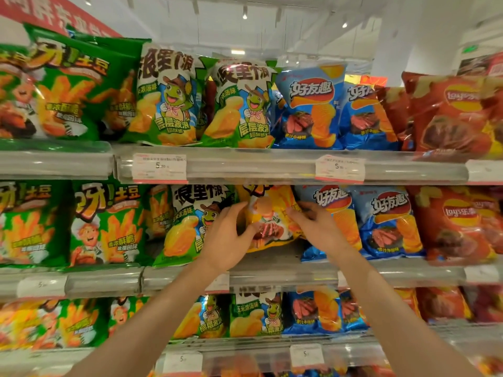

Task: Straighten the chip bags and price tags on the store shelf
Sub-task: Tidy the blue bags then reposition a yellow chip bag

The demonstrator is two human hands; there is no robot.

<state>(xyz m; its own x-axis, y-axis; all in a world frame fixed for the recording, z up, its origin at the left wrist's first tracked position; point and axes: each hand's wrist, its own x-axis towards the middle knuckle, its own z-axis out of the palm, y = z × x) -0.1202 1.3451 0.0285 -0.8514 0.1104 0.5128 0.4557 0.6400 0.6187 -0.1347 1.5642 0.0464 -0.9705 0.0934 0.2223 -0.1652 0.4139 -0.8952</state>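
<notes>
I am viewing a store shelf (285, 273) from the head camera, three tiers of chip bags in sight. On the middle tier, a yellow bag (269, 216) is standing between a green-and-white bag (190, 224) on its left and a blue bag (334, 213) on its right. It is sitting further back than its neighbours, and its top edge is passing behind the rail of the tier above.

The left hand (231, 238) is gripping the yellow bag at its left edge, fingers (239, 208) curling over the upper part and the thumb pressing in lower down. The hand is also overlapping the right side of the green-and-white bag. The right hand (315, 227) is holding the yellow bag's right edge, fingers curled against the seam where it is meeting the blue bag. I cannot tell whether the right thumb is behind the bag or in front of it.

On the rail above, two price tags are showing: a left tag (160, 168) and a right tag (339, 168), each sitting slightly tilted in its clear holder. The tags on the middle rail are partly hidden behind both forearms.

To the right, red bags (451, 224) are filling the end of the middle tier, touching the blue ones. To the left, green bags (106, 224) are standing upright side by side. The lowest tier is blurred, and I cannot read its tags.
</notes>
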